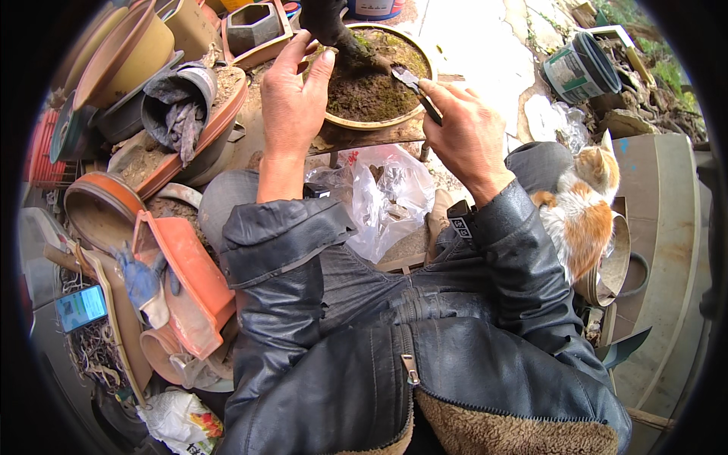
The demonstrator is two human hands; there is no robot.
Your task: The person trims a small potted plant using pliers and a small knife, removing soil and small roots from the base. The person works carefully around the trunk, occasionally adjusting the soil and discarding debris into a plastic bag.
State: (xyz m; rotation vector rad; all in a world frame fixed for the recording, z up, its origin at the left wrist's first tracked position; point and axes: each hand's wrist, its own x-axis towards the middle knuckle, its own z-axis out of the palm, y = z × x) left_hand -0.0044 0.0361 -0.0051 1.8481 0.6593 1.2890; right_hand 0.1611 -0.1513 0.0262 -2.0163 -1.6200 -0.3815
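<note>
The potted tree (353, 54) stands at upper centre of the frame. The right hand (464, 130) grips cutters (407, 78), their tip at the trunk's (324, 21) woody base; the left hand (294, 102), fingers parted, is beside the trunk, contact not determinable. Judged advisable: brace the trunk, keep bites small, spare the moss (368, 100).

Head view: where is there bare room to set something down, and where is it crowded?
Free: pale paving between the round pot and tipped bucket; grey-beige panel right of the cat, slope unclear. Crowded: left side, packed with pots.
</note>
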